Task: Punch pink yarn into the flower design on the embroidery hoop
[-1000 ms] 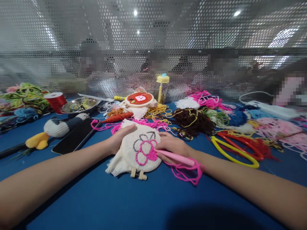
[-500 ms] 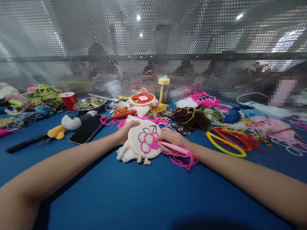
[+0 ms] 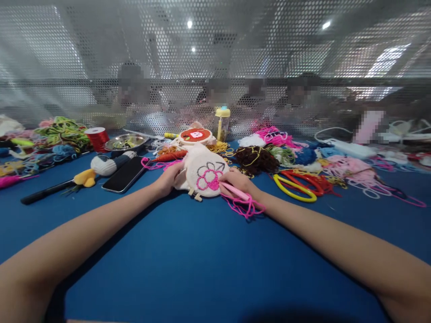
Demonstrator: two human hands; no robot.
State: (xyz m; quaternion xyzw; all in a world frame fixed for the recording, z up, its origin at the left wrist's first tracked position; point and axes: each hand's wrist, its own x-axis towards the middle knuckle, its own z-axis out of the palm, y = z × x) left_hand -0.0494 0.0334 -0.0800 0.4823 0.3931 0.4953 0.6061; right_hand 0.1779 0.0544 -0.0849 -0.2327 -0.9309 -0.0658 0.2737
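My left hand [image 3: 170, 180] grips the left edge of an embroidery hoop [image 3: 204, 172] stretched with cream cloth, its fingers partly hidden behind the cloth. A grape-like cluster of circles with a dark stem is drawn on the fabric; some circles are outlined in pink yarn and one at the lower right is filled with pink loops. Closed around a pink punch needle [image 3: 238, 192], my right hand [image 3: 239, 181] rests at the hoop's right side. The needle's tip is at the pink part, too small to make out. Pink yarn [image 3: 247, 206] hangs in loops below the handle.
Left of the hoop lie a phone [image 3: 124, 176], a black-handled tool [image 3: 47, 193], a metal bowl [image 3: 126, 142] and a red ribbon spool [image 3: 97, 139]. Behind stand a finished red hoop [image 3: 195, 135] and a bottle [image 3: 222, 124]. Yarn piles and a yellow ring [image 3: 294, 188] lie right.
The hoop has tilted and turned slightly, its clamp shifting left and up in view. My left hand has slid lower along its edge. My right hand still holds the punch needle; the whole view has shifted.
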